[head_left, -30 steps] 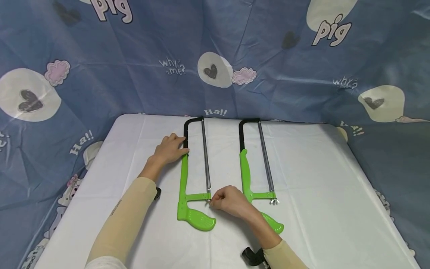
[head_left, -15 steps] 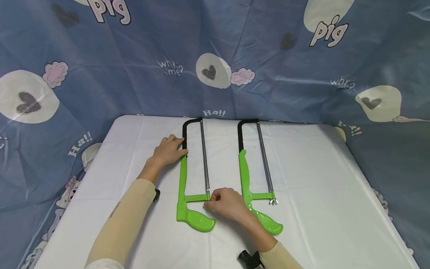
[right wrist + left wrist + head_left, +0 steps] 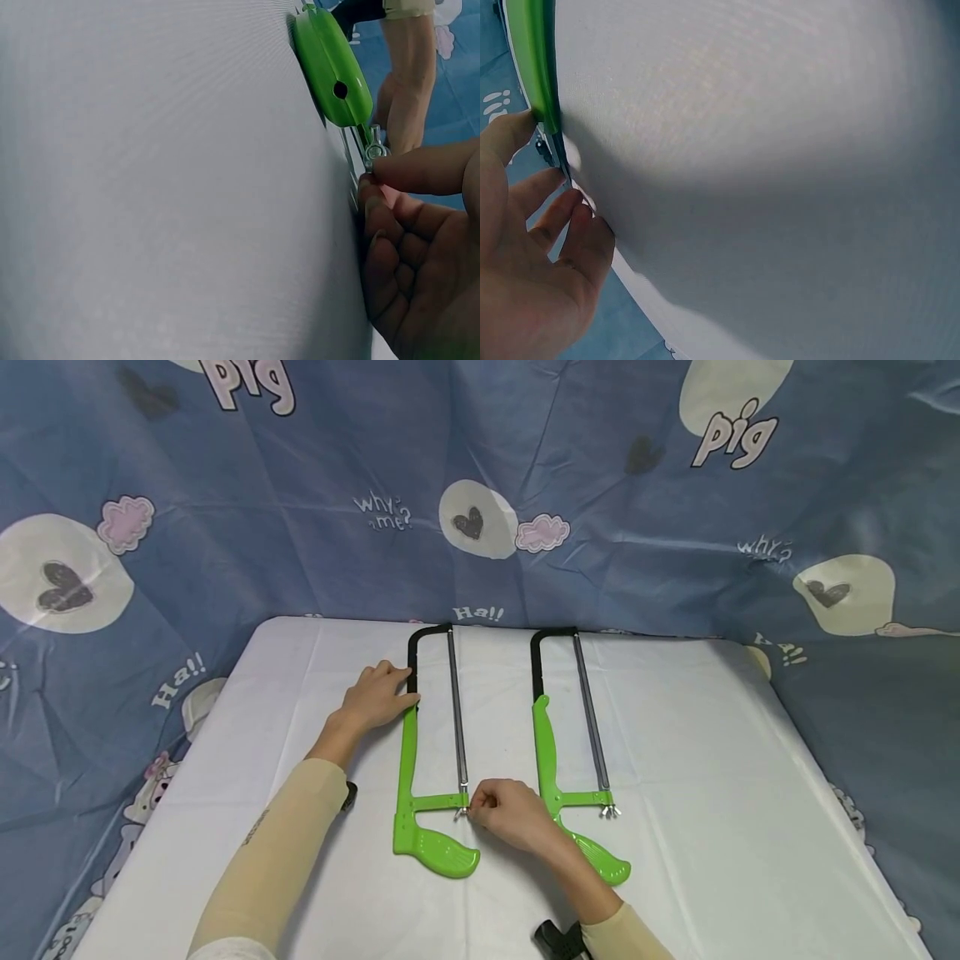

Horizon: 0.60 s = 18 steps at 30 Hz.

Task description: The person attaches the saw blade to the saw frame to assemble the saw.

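Note:
Two hacksaws with green handles and black front frames lie side by side on the white cloth. My left hand (image 3: 377,695) holds the left hacksaw (image 3: 407,760) with thumb and index fingertip where black bar meets green sleeve. In the left wrist view the thumb touches the end of the green sleeve (image 3: 536,60), and the other fingers bend toward the cloth. At the lower end of the grey blade (image 3: 457,718), my right hand (image 3: 512,814) pinches a silvery wing nut (image 3: 376,152) between thumb and index finger. One wing shows above the thumb in the right wrist view.
The right hacksaw (image 3: 549,752) lies just beyond the right hand, its handle partly behind the forearm. Its wing nut (image 3: 610,812) sits below the crossbar. A blue printed sheet (image 3: 480,577) hangs around the back and sides of the white-covered table (image 3: 720,760).
My right fingers swung left across the wing nut, hiding it, then back right, so its wings show again. The left hand and both hacksaws stay in place.

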Motion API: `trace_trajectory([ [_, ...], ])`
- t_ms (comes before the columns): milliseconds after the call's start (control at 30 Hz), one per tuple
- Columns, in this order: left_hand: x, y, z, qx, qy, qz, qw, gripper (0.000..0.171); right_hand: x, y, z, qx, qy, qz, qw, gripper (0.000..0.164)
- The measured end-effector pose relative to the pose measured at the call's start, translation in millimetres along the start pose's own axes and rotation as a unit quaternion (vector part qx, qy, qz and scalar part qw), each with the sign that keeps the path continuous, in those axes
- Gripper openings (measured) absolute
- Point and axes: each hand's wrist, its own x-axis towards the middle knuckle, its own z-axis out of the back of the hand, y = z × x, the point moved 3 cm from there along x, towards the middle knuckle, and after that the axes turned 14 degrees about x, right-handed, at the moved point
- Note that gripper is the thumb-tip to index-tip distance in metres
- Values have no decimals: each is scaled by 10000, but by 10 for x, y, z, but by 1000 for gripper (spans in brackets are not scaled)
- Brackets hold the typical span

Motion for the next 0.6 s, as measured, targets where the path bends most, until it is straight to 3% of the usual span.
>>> trace_trajectory([
  [367,1,-12,1,-15,-18,2,10000,66,-23,8,-1,-23,69,23,10000,10],
  [467,4,-14,-3,-14,-22,18,10000,65,-33,29,-19,34,82,-117,9999,21],
  [600,8,-5,-7,-19,-36,47,10000,65,-27,72,-63,-327,-207,-110,9992,35],
])
